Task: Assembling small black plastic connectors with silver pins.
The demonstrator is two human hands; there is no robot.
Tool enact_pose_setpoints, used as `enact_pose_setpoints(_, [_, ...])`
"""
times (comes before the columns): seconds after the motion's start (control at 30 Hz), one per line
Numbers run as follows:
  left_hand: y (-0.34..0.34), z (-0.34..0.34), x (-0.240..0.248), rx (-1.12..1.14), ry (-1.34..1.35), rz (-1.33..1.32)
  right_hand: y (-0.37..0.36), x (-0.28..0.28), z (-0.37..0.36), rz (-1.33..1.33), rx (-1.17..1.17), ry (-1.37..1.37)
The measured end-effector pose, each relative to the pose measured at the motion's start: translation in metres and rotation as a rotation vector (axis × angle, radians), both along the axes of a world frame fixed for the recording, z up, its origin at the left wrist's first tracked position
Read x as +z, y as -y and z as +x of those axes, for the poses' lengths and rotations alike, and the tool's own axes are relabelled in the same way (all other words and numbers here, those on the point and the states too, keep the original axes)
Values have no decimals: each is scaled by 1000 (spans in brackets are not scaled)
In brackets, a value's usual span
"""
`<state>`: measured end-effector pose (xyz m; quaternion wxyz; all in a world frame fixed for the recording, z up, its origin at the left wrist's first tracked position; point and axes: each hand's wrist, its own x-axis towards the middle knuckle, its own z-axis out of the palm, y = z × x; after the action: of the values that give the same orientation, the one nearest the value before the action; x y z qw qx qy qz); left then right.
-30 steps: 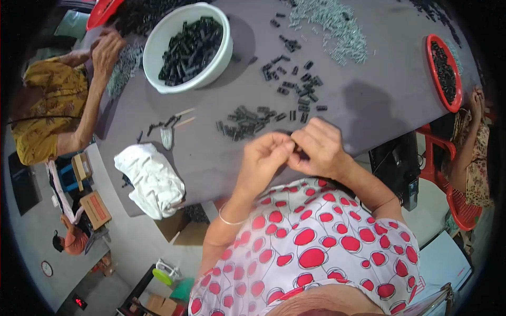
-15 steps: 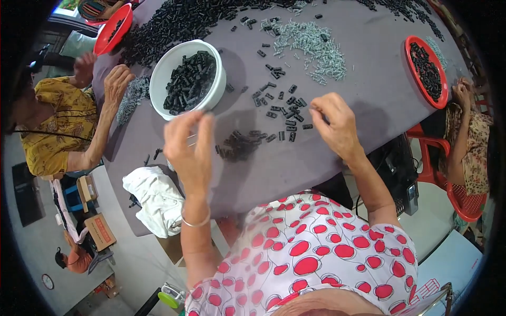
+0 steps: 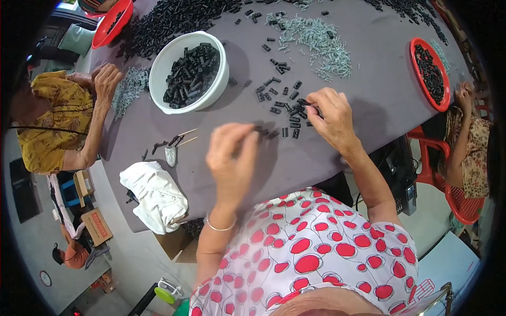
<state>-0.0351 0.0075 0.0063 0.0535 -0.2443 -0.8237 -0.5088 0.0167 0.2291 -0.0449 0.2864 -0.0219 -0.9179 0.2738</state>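
My left hand (image 3: pixel 229 158) is over the near part of the table, its fingertips beside several black parts that it partly hides. Motion smears its fingers, so I cannot see whether anything is in them. To the right, my right hand (image 3: pixel 334 118) has thumb and fingers closed at a small black plastic part (image 3: pixel 302 101), at the edge of a loose group of black parts (image 3: pixel 294 126). Beyond my left hand stands a white bowl (image 3: pixel 220 87) filled with such black parts.
Small silvery screws (image 3: pixel 321 50) lie in a heap further back, with a large black-part pile (image 3: pixel 174 26) at far left. A white cloth (image 3: pixel 153 197) and a grey pot-shaped piece (image 3: pixel 170 156) with thin sticks lie left. Red trays (image 3: pixel 447 89) stand near co-workers at both sides.
My left hand has moved right and nearer to me, away from the white bowl's rim, uncovering the sticks. My right hand has shifted slightly left onto the black parts.
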Motion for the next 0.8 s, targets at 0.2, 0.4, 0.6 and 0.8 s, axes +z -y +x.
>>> enact_pose_setpoints(0.2, [-12,29,-14,-62,803,357,21,11,7,0,119,-185])
enact_pose_setpoints(0.4, [-18,35,-25,-117,1032,683,49,16,21,19,165,-265])
enact_pose_setpoints(0.6, [-23,43,-29,-62,1042,809,71,8,28,25,106,-291])
enact_pose_setpoints(0.8, [-8,28,-28,-230,1203,737,61,19,30,-441,260,-96])
